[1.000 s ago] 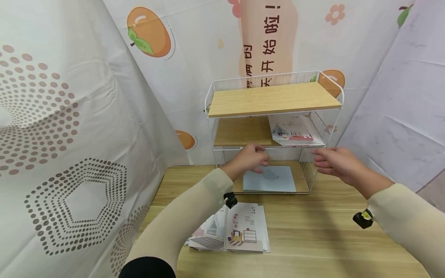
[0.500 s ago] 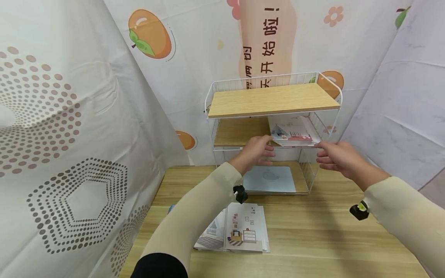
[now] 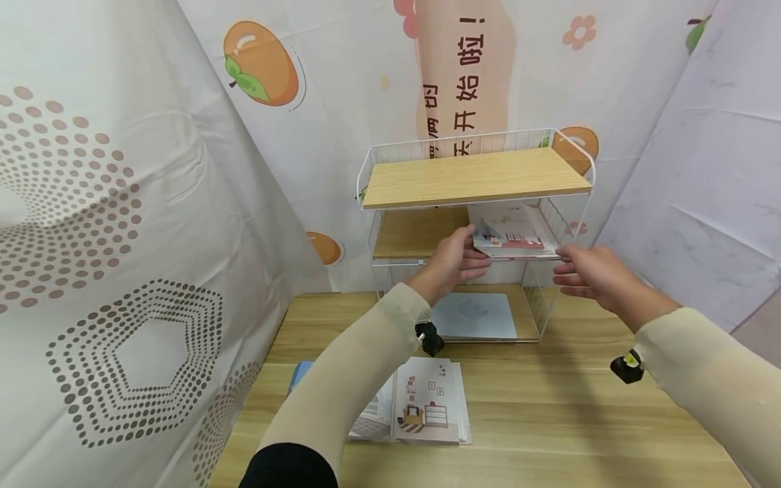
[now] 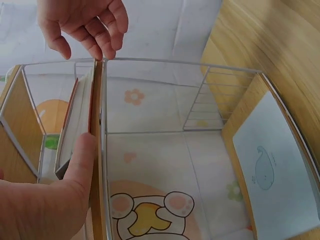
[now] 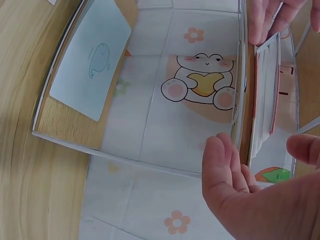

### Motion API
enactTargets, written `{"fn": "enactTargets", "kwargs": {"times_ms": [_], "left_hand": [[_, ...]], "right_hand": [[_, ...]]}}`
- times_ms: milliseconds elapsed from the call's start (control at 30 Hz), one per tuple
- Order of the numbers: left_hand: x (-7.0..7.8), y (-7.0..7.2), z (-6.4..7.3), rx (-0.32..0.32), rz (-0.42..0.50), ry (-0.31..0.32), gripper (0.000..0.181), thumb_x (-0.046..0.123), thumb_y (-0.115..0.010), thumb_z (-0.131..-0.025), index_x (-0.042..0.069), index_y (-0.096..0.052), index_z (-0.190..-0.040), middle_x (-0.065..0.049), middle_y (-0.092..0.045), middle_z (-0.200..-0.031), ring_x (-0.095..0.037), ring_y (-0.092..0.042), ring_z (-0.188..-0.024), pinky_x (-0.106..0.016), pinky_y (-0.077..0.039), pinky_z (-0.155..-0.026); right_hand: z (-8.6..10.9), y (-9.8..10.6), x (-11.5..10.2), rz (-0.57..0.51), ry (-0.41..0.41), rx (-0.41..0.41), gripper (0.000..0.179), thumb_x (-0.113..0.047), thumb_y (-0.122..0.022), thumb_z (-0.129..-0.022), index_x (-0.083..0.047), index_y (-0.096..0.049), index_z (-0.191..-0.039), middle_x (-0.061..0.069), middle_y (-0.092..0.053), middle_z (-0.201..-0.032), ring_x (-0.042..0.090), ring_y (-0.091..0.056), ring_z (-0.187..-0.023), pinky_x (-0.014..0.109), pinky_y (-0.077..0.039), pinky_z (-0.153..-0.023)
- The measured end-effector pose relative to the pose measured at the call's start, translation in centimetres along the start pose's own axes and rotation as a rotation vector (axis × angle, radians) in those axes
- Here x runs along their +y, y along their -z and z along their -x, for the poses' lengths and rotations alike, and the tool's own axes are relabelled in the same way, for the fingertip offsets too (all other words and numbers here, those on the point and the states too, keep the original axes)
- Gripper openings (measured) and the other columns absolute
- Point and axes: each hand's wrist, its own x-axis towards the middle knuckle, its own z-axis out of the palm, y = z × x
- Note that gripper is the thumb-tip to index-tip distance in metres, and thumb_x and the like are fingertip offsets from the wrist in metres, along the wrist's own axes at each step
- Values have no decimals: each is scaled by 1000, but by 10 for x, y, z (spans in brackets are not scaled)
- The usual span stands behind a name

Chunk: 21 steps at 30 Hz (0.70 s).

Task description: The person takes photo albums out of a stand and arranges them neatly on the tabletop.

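Note:
A white wire rack (image 3: 476, 179) with three wooden shelves stands at the back of the table. A stack of thin booklets (image 3: 515, 234) lies on the right of its middle shelf. My left hand (image 3: 476, 249) is at the stack's front left corner. Its thumb (image 4: 82, 160) lies straight against the booklets' edge (image 4: 75, 120), with the fingers under the shelf's front edge. My right hand (image 3: 564, 268) hovers at the shelf's front right corner. Its fingers (image 5: 225, 170) are straight and close to the stack (image 5: 265, 95) but hold nothing. A pale blue whale book (image 3: 476, 315) lies flat on the bottom shelf.
More illustrated booklets (image 3: 427, 407) lie on the wooden table (image 3: 579, 420) in front of the rack, under my left forearm. A blue item (image 3: 299, 373) peeks out at their left. Patterned cloth hangs close on the left, back and right.
Both hands have risen from in front of the bottom shelf to the middle shelf. The left hand has reached the booklet stack's corner, and the right has closed in on the other side.

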Motion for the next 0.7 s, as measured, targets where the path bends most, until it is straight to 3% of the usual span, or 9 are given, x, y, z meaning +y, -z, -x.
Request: {"fn": "enactTargets", "kwargs": {"times_ms": [267,500,700], "left_hand": [[1,3,7,-19,-15,-18,69,51,-45,-106,-3,-44,-150,-29,-60,-132,-43,-63,-125,-50,-53,-109],[0,3,16,-35,-34,-12,68,50,-45,-106,-4,-45,-148,-30,-62,-130,-44,-65,-122,-53,-51,-109],[-2,5,26,-64,-55,23,61,43,-52,-106,0,-47,-148,-19,-71,-114,-42,-65,-124,-49,-53,-107]], "right_hand": [[2,-1,0,19,4,-24,46,-42,-41,-108,-1,-47,-128,-6,-64,-97,4,-72,-82,31,-64,-81],[9,4,-1,96,-12,-52,53,-47,-38,-108,2,-45,-127,-6,-66,-99,5,-71,-85,34,-64,-83],[17,5,1,97,-23,-76,55,-46,-38,-107,5,-44,-128,-8,-67,-96,4,-71,-85,33,-64,-82]]}}
